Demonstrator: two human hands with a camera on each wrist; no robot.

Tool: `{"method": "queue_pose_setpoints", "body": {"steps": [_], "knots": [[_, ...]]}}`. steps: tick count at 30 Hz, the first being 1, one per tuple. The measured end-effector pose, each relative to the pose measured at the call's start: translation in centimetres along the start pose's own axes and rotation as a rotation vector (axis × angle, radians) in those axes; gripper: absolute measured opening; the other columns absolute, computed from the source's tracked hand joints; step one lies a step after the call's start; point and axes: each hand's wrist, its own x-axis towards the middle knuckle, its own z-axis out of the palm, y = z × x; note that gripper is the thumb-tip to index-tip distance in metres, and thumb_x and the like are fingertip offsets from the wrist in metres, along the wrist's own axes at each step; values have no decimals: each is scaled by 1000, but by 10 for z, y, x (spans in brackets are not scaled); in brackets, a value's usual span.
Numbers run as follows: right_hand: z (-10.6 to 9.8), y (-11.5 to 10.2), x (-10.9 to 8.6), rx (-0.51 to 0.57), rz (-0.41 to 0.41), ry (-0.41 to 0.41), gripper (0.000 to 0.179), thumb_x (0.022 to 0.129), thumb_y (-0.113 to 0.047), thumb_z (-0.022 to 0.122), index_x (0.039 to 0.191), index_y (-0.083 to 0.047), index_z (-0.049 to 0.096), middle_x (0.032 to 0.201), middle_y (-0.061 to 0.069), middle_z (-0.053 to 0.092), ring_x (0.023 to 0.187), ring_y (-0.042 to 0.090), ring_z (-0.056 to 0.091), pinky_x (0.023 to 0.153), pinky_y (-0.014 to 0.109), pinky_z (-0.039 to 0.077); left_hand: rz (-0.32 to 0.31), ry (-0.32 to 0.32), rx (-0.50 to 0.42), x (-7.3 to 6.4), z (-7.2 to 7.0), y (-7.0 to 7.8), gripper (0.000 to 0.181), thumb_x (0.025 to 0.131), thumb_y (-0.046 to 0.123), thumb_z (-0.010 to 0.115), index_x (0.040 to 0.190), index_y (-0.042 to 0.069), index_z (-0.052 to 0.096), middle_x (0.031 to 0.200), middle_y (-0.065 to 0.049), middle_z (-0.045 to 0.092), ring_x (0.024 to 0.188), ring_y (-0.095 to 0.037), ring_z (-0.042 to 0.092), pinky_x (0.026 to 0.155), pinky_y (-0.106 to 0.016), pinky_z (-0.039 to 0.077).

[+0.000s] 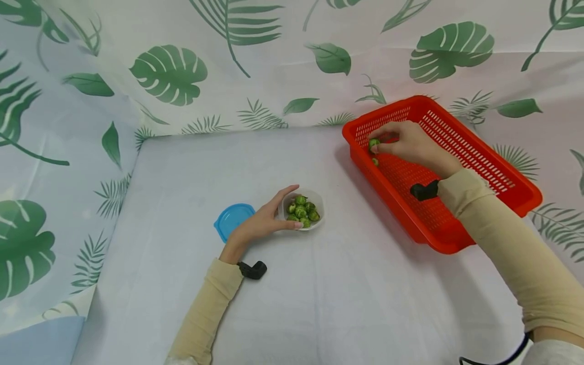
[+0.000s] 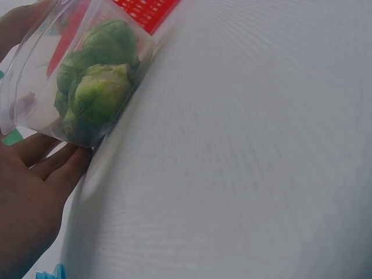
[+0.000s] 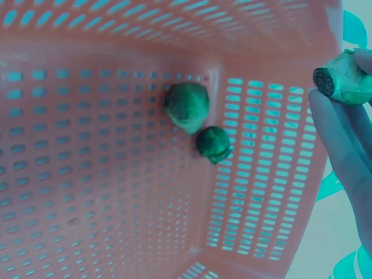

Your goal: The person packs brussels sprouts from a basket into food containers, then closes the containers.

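Observation:
My left hand [image 1: 264,220] holds a small clear plastic container [image 1: 321,207] on the table, thumb on the near side and fingers on the far side. Several green Brussels sprouts [image 2: 102,90] lie inside it. Over the far left end of a red slotted plastic basket [image 1: 388,191], my right hand [image 1: 412,144] pinches one Brussels sprout [image 3: 343,81] between thumb and fingers; its brown cut stem shows in the right wrist view. Two more sprouts rest at the basket's corner, a larger one [image 3: 187,107] and a smaller one [image 3: 214,144].
A blue lid [image 1: 231,219] lies on the white tablecloth [image 1: 274,304] just left of the container, partly behind my left hand. Leaf-printed cloth [image 1: 283,56] hangs behind and at the left, close to the basket's back side. A black cable [image 1: 502,361] runs by my right sleeve.

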Motion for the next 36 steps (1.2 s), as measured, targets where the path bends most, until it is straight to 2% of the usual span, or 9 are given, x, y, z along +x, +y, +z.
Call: {"method": "queue_pose_setpoints", "body": {"steps": [5, 14, 17, 20, 25, 36], "knots": [[0, -9, -3, 2, -21, 35, 36, 95, -24, 74, 127, -8, 72, 121, 18, 71, 110, 32, 62, 83, 29, 49, -4, 3, 1, 0, 0, 1, 93, 91, 38, 79, 164, 38, 21, 171, 6, 18, 159, -24, 13, 123, -61, 23], [-1, -19, -6, -4, -26, 31, 39, 94, -27, 76, 129, -10, 71, 123, 16, 71, 117, 32, 61, 87, 34, 50, -5, 6, 4, 0, 0, 2, 93, 91, 37, 79, 163, 42, 21, 171, 5, 19, 159, -24, 14, 124, -60, 23], [-3, -24, -8, 0, -41, 25, 40, 94, -28, 77, 129, -11, 71, 125, 15, 70, 119, 32, 60, 87, 29, 50, -12, 4, -2, 0, 0, 2, 93, 90, 37, 80, 162, 44, 21, 171, 6, 18, 159, -23, 13, 124, -60, 22], [-3, -31, -11, 15, -58, 23, 39, 94, -26, 77, 129, -11, 71, 124, 15, 71, 119, 32, 61, 85, 21, 49, -6, 4, -14, 0, 0, 2, 95, 90, 36, 81, 163, 41, 21, 171, 6, 18, 160, -23, 11, 124, -60, 21], [0, -41, -14, 33, -89, 20, 35, 94, -24, 77, 126, -10, 73, 119, 14, 73, 113, 29, 63, 79, 12, 48, 7, -1, -23, 1, 0, 0, 97, 90, 33, 81, 165, 36, 20, 171, 5, 18, 160, -23, 11, 124, -60, 21], [13, -53, -16, 41, -207, 49, 27, 92, -18, 79, 117, -11, 76, 107, 7, 75, 97, 21, 66, 76, 12, 49, 28, -1, -17, 2, 1, -2, 95, 91, 32, 80, 165, 35, 21, 170, 3, 23, 159, -23, 13, 125, -60, 20]]}}
